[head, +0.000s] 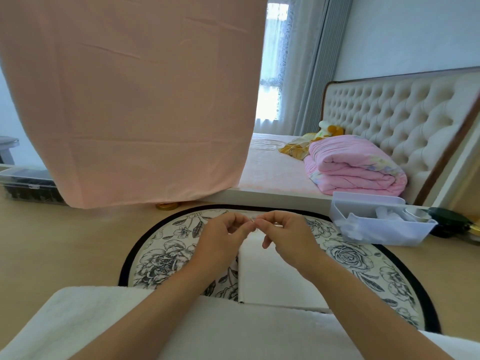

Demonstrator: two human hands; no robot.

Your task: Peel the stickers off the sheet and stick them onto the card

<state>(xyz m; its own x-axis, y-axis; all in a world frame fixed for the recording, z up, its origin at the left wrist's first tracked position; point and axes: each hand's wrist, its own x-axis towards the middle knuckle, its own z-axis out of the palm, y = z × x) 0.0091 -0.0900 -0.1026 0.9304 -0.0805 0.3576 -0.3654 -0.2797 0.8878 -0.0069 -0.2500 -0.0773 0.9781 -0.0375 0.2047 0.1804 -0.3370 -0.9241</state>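
Card (272,276) is lying flat on the mat (166,258), at 6 o'clock from both hands. Left hand (223,236) and right hand (285,229) are meeting above it, thumbs and forefingers pinching a tiny scrap (255,225) too small to identify. Bin (389,239) is sitting at 3 o'clock, quilt (355,165) at 1 o'clock.

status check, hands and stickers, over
Left hand and right hand pinch a tiny piece, too small to identify. White card below. Nothing blocking.

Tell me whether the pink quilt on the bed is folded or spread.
Folded: the pink fabric quilt sits in stacked layers on the bed.
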